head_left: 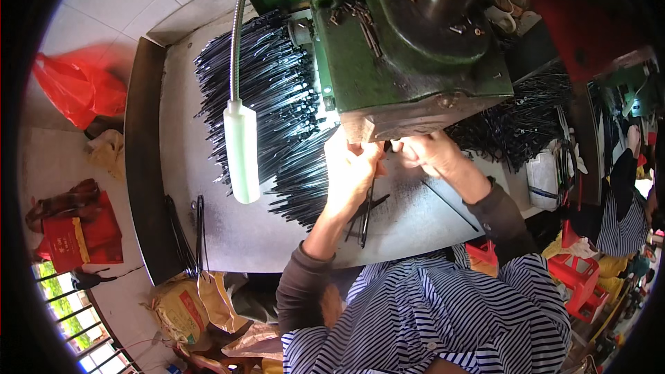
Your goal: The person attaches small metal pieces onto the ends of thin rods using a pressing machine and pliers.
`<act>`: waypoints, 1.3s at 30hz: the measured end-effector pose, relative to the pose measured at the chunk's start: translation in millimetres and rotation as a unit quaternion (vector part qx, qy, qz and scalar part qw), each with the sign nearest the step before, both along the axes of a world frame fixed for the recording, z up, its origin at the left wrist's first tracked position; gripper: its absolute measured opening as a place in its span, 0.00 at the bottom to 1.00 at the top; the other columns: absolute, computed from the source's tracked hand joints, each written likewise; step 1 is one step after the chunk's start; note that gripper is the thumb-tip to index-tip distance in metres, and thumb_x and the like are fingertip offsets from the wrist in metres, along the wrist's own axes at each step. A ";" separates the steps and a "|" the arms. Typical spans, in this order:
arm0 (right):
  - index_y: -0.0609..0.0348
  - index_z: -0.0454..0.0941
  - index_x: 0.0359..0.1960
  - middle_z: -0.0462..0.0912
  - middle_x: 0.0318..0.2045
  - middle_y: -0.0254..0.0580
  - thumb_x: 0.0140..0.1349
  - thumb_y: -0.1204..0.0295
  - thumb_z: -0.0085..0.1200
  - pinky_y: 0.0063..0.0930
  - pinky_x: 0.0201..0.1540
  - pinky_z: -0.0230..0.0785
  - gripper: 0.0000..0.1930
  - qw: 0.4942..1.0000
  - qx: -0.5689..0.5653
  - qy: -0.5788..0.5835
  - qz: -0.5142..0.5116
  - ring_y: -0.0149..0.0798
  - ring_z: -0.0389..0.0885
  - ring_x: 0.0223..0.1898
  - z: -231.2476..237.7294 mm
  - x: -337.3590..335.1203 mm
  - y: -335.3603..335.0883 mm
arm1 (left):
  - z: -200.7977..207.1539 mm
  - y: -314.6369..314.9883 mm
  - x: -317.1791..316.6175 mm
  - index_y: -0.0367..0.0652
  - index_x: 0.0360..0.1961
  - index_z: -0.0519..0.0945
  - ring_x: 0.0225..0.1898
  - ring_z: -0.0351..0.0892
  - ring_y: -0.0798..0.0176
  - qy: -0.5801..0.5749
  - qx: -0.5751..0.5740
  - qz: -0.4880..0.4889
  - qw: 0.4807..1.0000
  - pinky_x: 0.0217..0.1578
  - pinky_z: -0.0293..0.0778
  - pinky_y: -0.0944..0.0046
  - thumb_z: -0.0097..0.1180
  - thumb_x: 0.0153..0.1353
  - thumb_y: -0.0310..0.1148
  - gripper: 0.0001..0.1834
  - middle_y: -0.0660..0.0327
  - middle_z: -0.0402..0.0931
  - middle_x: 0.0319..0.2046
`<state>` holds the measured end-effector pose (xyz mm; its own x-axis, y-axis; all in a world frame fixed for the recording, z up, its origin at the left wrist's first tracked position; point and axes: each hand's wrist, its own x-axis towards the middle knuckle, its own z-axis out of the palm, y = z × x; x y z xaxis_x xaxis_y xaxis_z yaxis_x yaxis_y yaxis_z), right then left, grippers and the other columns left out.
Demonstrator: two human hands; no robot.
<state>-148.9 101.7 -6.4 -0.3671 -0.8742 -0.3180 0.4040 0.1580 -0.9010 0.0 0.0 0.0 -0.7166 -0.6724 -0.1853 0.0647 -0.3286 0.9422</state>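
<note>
Left hand (352, 166) pinches a black rod (366, 218), seemingly positioning it! Right hand (431, 155) curls, grip unclear; steady alignment likely needed next.

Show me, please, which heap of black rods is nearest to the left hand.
The heap left of the green machine: it reaches beside the left hand, while the other heap lies beyond the right hand.

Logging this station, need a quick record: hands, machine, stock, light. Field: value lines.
left hand: bent fingers at lower front edge of green machine head; grip unclear
right hand: same edge; grip unclear
machine top: loose metal bits
left pile: thin black rods on metal table
right pile: thin, dark pieces
lamp: pale tube, flexible neck
</note>
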 end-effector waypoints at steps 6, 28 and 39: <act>0.67 0.76 0.27 0.78 0.14 0.41 0.70 0.59 0.40 0.20 0.15 0.67 0.23 0.979 0.113 0.061 0.159 0.29 0.75 0.12 19.5 20.9 6.4 | 15.3 -7.4 -0.5 0.34 0.42 0.72 0.17 0.73 0.70 -0.020 0.036 -0.032 0.999 0.19 0.71 0.73 0.55 0.56 0.21 0.12 0.60 0.75 0.21; 0.68 0.76 0.25 0.75 0.12 0.40 0.70 0.59 0.39 0.19 0.14 0.65 0.24 0.972 0.111 0.092 0.186 0.28 0.72 0.10 33.1 11.4 3.9 | 9.7 5.2 -12.3 0.34 0.36 0.75 0.23 0.72 0.74 0.029 0.011 0.065 0.997 0.22 0.67 0.73 0.59 0.57 0.24 0.08 0.62 0.76 0.26; 0.69 0.76 0.35 0.76 0.14 0.41 0.70 0.61 0.39 0.19 0.15 0.66 0.21 0.965 0.132 0.135 0.183 0.28 0.72 0.11 39.9 12.9 2.7 | 4.8 11.7 -14.2 0.35 0.34 0.74 0.26 0.69 0.73 -0.021 -0.065 0.091 0.993 0.27 0.66 0.72 0.61 0.56 0.27 0.09 0.64 0.74 0.25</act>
<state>-136.0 104.4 33.6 -0.1498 -0.8626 -0.4832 0.0339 0.4840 -0.8744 -14.2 11.7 4.8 -0.5740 -0.8106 -0.1155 0.0711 -0.1898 0.9792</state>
